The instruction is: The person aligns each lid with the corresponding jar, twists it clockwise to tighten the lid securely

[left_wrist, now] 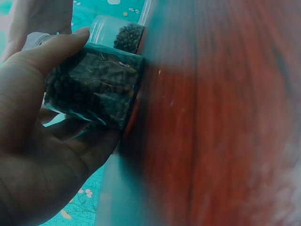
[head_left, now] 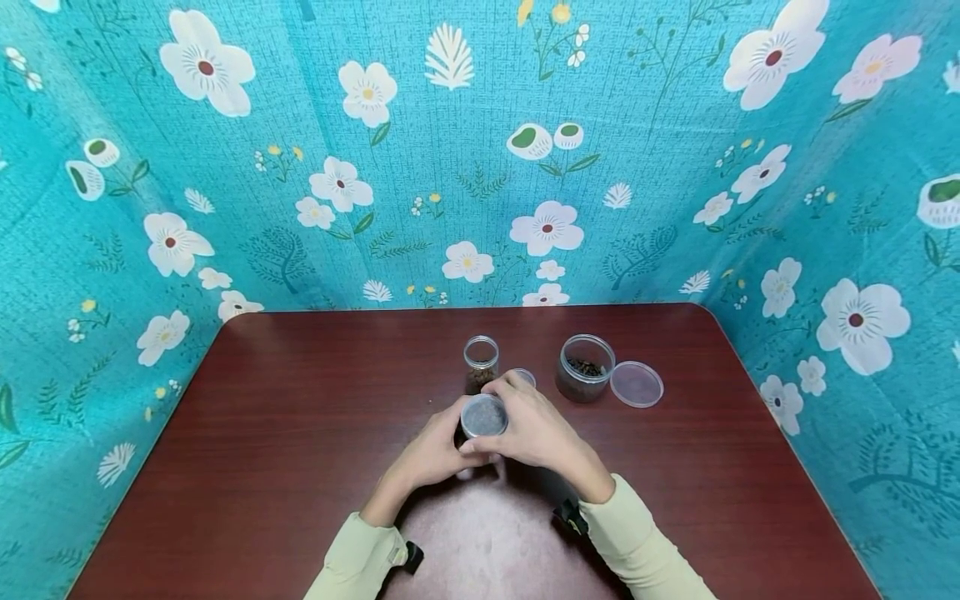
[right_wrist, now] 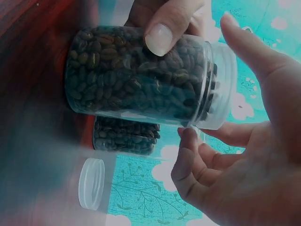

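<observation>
Left hand [head_left: 429, 454]: I see it wrapped round the body of the near jar [right_wrist: 136, 75], thumb and fingers curled on the clear wall; I judge this steadies the jar against twisting.
Right hand [head_left: 536, 429]: my view shows its fingers cupped about the jar's lid [head_left: 483, 416], fingertips on the rim, a grip suited to turning a screw cap.
Near jar: stands on the dark red table [head_left: 300, 417], near the front centre, between both hands; clear plastic, packed almost full with dark roasted coffee beans, pale translucent cap.
Second jar [head_left: 481, 364]: just behind, open, partly filled with beans, its small lid [right_wrist: 91, 183] lying beside it.
Wide jar [head_left: 585, 367]: to the right, open, a little dark content; its flat lid [head_left: 637, 384] lies touching or just beside it.
</observation>
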Demonstrator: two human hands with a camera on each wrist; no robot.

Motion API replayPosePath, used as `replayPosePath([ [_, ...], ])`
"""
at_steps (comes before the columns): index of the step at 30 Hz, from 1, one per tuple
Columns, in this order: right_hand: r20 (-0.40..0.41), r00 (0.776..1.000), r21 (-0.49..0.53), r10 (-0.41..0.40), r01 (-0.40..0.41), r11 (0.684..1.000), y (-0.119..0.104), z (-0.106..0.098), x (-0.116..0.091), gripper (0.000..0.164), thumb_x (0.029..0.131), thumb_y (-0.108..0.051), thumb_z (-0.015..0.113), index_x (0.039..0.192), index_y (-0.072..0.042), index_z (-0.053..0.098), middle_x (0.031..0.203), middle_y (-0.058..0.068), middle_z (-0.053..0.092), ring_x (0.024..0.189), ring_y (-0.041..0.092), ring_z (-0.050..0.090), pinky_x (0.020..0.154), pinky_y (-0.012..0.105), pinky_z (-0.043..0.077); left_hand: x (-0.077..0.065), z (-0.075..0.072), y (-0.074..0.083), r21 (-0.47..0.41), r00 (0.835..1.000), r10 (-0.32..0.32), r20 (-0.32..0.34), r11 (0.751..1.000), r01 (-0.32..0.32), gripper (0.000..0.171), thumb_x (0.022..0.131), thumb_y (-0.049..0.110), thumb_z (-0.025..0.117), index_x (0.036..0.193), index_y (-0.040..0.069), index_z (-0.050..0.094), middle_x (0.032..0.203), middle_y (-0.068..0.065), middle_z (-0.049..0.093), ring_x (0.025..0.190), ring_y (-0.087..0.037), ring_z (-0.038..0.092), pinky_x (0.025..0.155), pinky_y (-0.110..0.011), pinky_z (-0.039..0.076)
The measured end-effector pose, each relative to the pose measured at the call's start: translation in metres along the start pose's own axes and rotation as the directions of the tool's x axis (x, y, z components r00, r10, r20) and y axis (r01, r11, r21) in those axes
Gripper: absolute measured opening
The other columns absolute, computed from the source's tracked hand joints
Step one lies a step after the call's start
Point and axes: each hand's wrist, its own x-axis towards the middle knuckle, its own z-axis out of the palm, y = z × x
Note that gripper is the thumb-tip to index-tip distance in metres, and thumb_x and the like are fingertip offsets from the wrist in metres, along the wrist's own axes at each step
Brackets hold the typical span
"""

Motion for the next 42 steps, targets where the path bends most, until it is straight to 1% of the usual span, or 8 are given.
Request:
replayPosePath([
  [4, 0.039, 0.998, -0.002, -0.052, 0.052, 0.999, 0.0, -0.005, -0.002, 0.099, 0.072, -0.057, 0.094, 0.149, -0.007, 0.055, 0.132, 0.011, 0.057, 0.122, 0.025, 0.051, 0.099, 0.044, 0.051, 0.0, 0.0, 0.0, 0.013, 1.0, 0.007, 0.0, 1.0, -0.007, 0.073, 0.086, 0.031, 0.088, 0.149, 0.024, 0.05, 0.136, 0.004, 0.068, 0.123, -0.012, 0.065, 0.107, -0.038, 0.053],
  [6, 0.064, 0.994, 0.008, -0.087, 0.087, 0.996, 0.0, -0.007, -0.003, 0.101, 0.075, -0.055, 0.092, 0.154, -0.008, 0.049, 0.142, 0.013, 0.053, 0.132, 0.029, 0.047, 0.106, 0.048, 0.048, 0.0, 0.0, 0.0, 0.015, 1.0, 0.005, 0.005, 1.0, -0.005, 0.072, 0.087, 0.029, 0.087, 0.149, 0.024, 0.05, 0.138, 0.003, 0.067, 0.125, -0.012, 0.065, 0.108, -0.038, 0.052],
  [9, 0.096, 0.984, 0.022, -0.15, 0.149, 0.989, -0.001, -0.009, -0.005, 0.091, 0.084, -0.046, 0.088, 0.156, -0.009, 0.047, 0.152, 0.012, 0.048, 0.141, 0.03, 0.044, 0.112, 0.05, 0.046, 0.0, 0.0, 0.0, 0.013, 1.0, 0.007, 0.016, 1.0, -0.007, 0.073, 0.089, 0.028, 0.085, 0.151, 0.022, 0.048, 0.137, 0.002, 0.067, 0.122, -0.013, 0.066, 0.105, -0.037, 0.053],
  [13, 0.13, 0.967, 0.033, -0.22, 0.218, 0.975, -0.001, -0.012, -0.006, 0.075, 0.09, -0.028, 0.082, 0.155, -0.01, 0.049, 0.156, 0.013, 0.046, 0.142, 0.027, 0.048, 0.111, 0.049, 0.049, -0.001, 0.0, 0.0, 0.012, 1.0, 0.004, 0.025, 1.0, -0.004, 0.079, 0.089, 0.031, 0.084, 0.157, 0.023, 0.043, 0.136, 0.002, 0.067, 0.117, -0.012, 0.066, 0.101, -0.032, 0.053],
  [19, 0.186, 0.947, 0.056, -0.263, 0.257, 0.965, -0.001, -0.017, -0.006, 0.065, 0.09, -0.018, 0.074, 0.152, -0.011, 0.053, 0.158, 0.016, 0.048, 0.146, 0.03, 0.045, 0.113, 0.051, 0.048, 0.0, 0.0, 0.0, 0.032, 1.0, 0.014, 0.016, 0.999, -0.014, 0.079, 0.089, 0.029, 0.082, 0.156, 0.019, 0.043, 0.133, 0.0, 0.069, 0.114, -0.012, 0.067, 0.099, -0.03, 0.054],
  [23, 0.181, 0.942, 0.041, -0.282, 0.279, 0.959, 0.001, -0.018, -0.006, 0.062, 0.089, -0.013, 0.074, 0.148, -0.008, 0.057, 0.155, 0.015, 0.053, 0.143, 0.03, 0.048, 0.109, 0.049, 0.05, 0.001, 0.001, 0.001, 0.033, 1.0, 0.005, 0.017, 0.999, -0.006, 0.076, 0.087, 0.027, 0.084, 0.152, 0.02, 0.046, 0.133, 0.0, 0.069, 0.115, -0.012, 0.067, 0.101, -0.031, 0.054],
  [32, 0.113, 0.956, 0.014, -0.271, 0.271, 0.963, 0.004, -0.013, -0.002, 0.06, 0.081, -0.013, 0.079, 0.139, -0.01, 0.061, 0.138, 0.002, 0.063, 0.127, 0.02, 0.056, 0.102, 0.041, 0.054, 0.0, 0.001, 0.0, 0.022, 1.0, -0.01, 0.01, 1.0, 0.01, 0.078, 0.085, 0.025, 0.086, 0.152, 0.02, 0.048, 0.137, -0.001, 0.068, 0.118, -0.013, 0.066, 0.103, -0.035, 0.054],
  [42, 0.025, 0.989, -0.04, -0.148, 0.149, 0.988, 0.0, -0.009, -0.004, 0.067, 0.082, -0.03, 0.09, 0.138, -0.005, 0.062, 0.134, 0.011, 0.067, 0.121, 0.027, 0.064, 0.1, 0.046, 0.055, -0.001, 0.002, -0.001, 0.001, 1.0, -0.019, 0.006, 1.0, 0.019, 0.071, 0.085, 0.028, 0.088, 0.146, 0.023, 0.052, 0.13, 0.003, 0.07, 0.115, -0.012, 0.067, 0.1, -0.033, 0.054],
])
